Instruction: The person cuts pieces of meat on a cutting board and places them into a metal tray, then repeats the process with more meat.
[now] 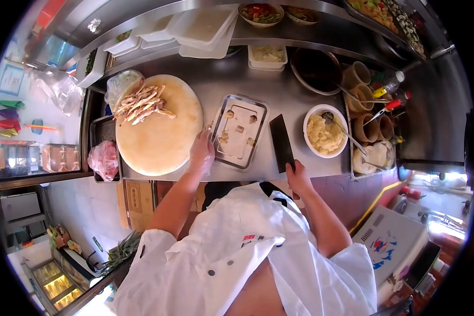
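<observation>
My right hand (pixel 298 179) is closed round the handle of a cleaver (pixel 283 143), whose dark, broad blade points away from me over the steel counter. My left hand (pixel 201 152), in what looks like a thin clear glove, has its fingers at the left rim of a shallow metal tray (pixel 228 159). Several small brownish pieces of food (pixel 239 129) lie scattered in that tray. Left of it, shredded pale meat strips (pixel 145 102) are heaped at the back of a round chopping block (pixel 158 145).
On the right stand a white bowl of pale mash (pixel 321 134) with a spoon, a large bowl of dark liquid (pixel 317 68), and brown pots (pixel 361 95) with utensils. White containers (pixel 203 23) sit on the shelf above. Plastic-wrapped pink food (pixel 104 160) lies at left.
</observation>
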### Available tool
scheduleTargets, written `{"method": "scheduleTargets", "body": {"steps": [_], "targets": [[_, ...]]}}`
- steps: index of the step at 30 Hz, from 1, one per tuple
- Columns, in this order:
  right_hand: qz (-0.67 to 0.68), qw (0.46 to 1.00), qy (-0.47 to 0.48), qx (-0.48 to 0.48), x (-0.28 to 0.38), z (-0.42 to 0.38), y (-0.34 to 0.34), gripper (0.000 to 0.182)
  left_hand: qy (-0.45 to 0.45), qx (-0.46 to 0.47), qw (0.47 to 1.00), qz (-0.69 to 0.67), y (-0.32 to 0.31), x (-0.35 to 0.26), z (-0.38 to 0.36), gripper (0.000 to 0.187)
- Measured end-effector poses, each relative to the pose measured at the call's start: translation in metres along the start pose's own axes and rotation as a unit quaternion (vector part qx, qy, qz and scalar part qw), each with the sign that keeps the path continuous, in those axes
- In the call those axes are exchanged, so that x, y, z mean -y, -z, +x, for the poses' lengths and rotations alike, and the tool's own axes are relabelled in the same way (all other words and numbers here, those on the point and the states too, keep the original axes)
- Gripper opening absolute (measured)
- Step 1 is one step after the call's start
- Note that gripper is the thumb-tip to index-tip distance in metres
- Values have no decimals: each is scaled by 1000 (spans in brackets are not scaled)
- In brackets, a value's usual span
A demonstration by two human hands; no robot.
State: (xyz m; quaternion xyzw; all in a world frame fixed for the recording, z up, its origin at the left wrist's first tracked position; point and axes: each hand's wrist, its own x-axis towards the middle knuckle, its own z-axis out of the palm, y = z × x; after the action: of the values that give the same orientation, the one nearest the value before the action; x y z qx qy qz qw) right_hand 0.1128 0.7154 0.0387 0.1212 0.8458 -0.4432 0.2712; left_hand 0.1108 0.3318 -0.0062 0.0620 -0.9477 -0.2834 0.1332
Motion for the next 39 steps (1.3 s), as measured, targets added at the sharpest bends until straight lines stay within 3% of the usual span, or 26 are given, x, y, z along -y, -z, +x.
{"method": "scheduleTargets", "body": {"steps": [2, 4, 6, 10, 13, 16, 19, 23, 27, 29, 36, 39], "targets": [[-3, 1000, -15, 8, 11, -2, 0, 33, -64, 16, 993, 99, -19, 12, 19, 43], [-17, 999, -41, 15, 18, -4, 0, 32, -52, 100, 975, 189, -25, 7, 47, 44], [-10, 999, -34, 12, 13, -5, -4, 32, 38, 255, 929, 266, -26, -3, 68, 42], [12, 998, -61, 9, 17, -21, -2, 33, 10, 251, 919, 304, -51, 18, 77, 35], [-4, 1000, -4, -29, -24, -13, -12, 34, -7, 249, 918, 308, -43, 6, 83, 34], [-2, 999, -29, -30, -24, -21, -7, 34, -50, 202, 952, 225, -36, -6, 86, 35], [-1, 1000, -16, -26, -17, -20, -4, 33, 30, 102, 993, 59, -28, -4, 78, 36], [-36, 999, -3, -8, 12, -16, 2, 33, 194, 218, 956, 20, -21, 17, 32, 39], [-79, 996, 30, 9, 17, 8, -7, 32, 280, 206, 933, -90, -43, 79, -61, 40], [-103, 994, 33, 24, 30, 16, -12, 33, 306, 228, 923, -46, -5, 28, -74, 41], [-109, 991, 80, 23, 33, 54, -30, 35, 258, 187, 941, -114, 48, 48, -102, 40], [-86, 996, 19, 33, 77, 23, -23, 34, 216, 132, 963, -95, 88, 62, -68, 35]]}}
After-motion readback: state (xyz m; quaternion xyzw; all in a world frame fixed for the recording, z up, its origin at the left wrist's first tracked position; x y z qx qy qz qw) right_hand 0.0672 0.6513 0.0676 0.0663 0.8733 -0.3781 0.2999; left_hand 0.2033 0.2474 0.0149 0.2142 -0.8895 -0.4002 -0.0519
